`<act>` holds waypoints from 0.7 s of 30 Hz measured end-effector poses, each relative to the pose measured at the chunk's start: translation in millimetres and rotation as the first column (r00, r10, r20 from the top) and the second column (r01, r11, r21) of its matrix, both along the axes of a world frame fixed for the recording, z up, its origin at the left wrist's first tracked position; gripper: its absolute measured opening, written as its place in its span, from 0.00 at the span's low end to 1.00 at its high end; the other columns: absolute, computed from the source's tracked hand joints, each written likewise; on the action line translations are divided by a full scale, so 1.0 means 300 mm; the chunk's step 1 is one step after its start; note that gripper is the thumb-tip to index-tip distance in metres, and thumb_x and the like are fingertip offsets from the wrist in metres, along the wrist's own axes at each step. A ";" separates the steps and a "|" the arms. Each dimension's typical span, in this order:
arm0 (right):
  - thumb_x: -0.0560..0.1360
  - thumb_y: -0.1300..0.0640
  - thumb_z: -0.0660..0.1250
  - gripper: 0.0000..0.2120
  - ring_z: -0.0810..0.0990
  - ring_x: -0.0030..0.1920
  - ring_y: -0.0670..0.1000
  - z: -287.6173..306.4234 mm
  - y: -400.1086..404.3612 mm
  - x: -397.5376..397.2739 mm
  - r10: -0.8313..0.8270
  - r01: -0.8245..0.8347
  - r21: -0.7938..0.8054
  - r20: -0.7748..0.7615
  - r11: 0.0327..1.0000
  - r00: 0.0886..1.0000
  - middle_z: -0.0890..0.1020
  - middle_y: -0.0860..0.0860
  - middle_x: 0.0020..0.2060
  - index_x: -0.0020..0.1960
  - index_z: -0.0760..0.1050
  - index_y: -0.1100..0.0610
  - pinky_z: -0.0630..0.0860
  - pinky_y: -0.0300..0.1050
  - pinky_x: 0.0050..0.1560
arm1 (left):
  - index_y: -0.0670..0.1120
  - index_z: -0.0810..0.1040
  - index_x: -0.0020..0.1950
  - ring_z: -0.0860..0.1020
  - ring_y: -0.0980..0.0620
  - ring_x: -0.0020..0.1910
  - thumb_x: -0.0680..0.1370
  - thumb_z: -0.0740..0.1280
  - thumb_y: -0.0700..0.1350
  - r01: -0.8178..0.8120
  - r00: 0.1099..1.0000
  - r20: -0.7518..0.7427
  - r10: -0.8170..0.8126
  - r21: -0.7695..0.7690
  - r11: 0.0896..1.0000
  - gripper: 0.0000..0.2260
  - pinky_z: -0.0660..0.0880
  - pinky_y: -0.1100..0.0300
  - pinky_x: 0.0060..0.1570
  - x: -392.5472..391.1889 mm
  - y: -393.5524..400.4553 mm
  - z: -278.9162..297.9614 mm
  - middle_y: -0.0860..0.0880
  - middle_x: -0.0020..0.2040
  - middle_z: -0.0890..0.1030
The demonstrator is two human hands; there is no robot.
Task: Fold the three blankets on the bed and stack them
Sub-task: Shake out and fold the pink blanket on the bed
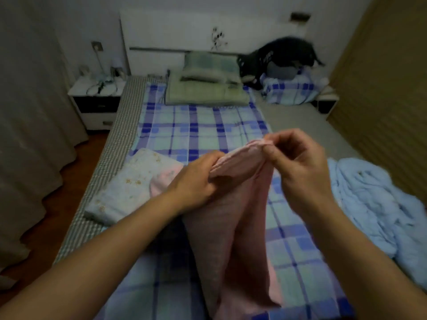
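Note:
I hold a pink blanket [233,218] up over the middle of the bed. My left hand [196,179] grips its top edge on the left, and my right hand [295,155] pinches the same edge a little higher on the right. The cloth hangs down in long folds toward me. A folded pale blue floral blanket [124,188] with a pink side lies on the bed's left edge. A crumpled light blue blanket [374,204] lies in a heap on the right.
The bed has a blue plaid sheet [198,128]. Green folded bedding and a pillow [208,86] sit at the head, with a plaid bundle [288,88] and dark clothes [277,56] beside them. A nightstand [97,100] stands left; a wooden wardrobe [388,88] stands right.

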State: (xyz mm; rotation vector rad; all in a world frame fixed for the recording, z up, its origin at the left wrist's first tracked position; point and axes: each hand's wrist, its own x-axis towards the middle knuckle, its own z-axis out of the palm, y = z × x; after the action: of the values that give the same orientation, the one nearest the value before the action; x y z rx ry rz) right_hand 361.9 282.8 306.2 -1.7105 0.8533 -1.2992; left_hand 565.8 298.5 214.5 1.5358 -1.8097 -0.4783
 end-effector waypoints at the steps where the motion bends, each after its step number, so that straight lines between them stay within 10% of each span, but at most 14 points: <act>1: 0.75 0.62 0.70 0.07 0.80 0.41 0.49 0.126 -0.053 -0.033 -0.022 0.022 -0.101 -0.001 0.995 1.000 0.83 0.48 0.39 0.44 0.78 0.51 0.77 0.46 0.46 | 0.55 0.73 0.60 0.80 0.51 0.50 0.76 0.69 0.56 -0.029 1.000 0.003 0.030 -0.068 0.997 0.15 0.77 0.51 0.47 0.004 -0.049 0.074 0.54 0.53 0.80; 7: 0.75 0.58 0.70 0.06 0.73 0.33 0.42 0.820 -0.379 -0.209 -0.307 0.356 -0.288 0.200 0.889 0.930 0.77 0.45 0.33 0.40 0.76 0.51 0.70 0.41 0.34 | 0.53 0.75 0.60 0.82 0.45 0.49 0.76 0.65 0.51 0.085 0.993 -0.037 -0.115 -0.465 0.881 0.13 0.76 0.52 0.46 -0.153 -0.203 0.670 0.51 0.50 0.83; 10: 0.77 0.60 0.69 0.07 0.74 0.31 0.41 0.929 -0.432 -0.241 -0.316 0.340 -0.309 0.128 0.888 0.940 0.78 0.47 0.34 0.40 0.76 0.53 0.70 0.39 0.34 | 0.45 0.72 0.64 0.79 0.47 0.49 0.77 0.65 0.52 0.466 0.793 -0.276 -0.543 -0.299 0.833 0.18 0.77 0.45 0.57 -0.368 -0.154 0.788 0.41 0.54 0.81; 14: 0.76 0.65 0.68 0.07 0.77 0.34 0.47 0.875 -0.365 -0.311 0.083 -0.060 -0.162 0.140 0.985 0.987 0.79 0.52 0.37 0.43 0.78 0.55 0.75 0.39 0.35 | 0.45 0.78 0.61 0.79 0.54 0.53 0.78 0.66 0.49 0.673 0.565 -0.625 -0.540 -0.030 0.739 0.14 0.75 0.54 0.60 -0.541 -0.129 0.687 0.52 0.52 0.83; 18: 0.71 0.61 0.71 0.05 0.77 0.34 0.47 0.808 -0.349 -0.399 0.116 -0.097 -0.097 0.220 0.991 0.969 0.80 0.52 0.38 0.40 0.79 0.53 0.75 0.38 0.34 | 0.59 0.71 0.71 0.69 0.56 0.68 0.78 0.53 0.70 0.279 0.922 -0.246 -0.298 -0.110 0.954 0.27 0.68 0.55 0.70 -0.571 -0.160 0.620 0.56 0.67 0.70; 21: 0.74 0.64 0.69 0.06 0.77 0.35 0.48 0.752 -0.335 -0.407 0.122 -0.106 -0.109 0.158 0.988 0.980 0.79 0.56 0.40 0.42 0.79 0.54 0.75 0.37 0.32 | 0.59 0.73 0.62 0.67 0.56 0.64 0.82 0.51 0.61 0.052 0.973 -0.193 -0.126 -0.349 0.936 0.16 0.73 0.56 0.59 -0.540 -0.214 0.582 0.57 0.63 0.64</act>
State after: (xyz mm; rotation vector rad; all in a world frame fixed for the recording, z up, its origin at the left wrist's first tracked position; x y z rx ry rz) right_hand 239.9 182.4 531.9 -1.6766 0.5947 -1.4030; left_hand 403.7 234.2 389.1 1.1246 -1.6962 -0.3342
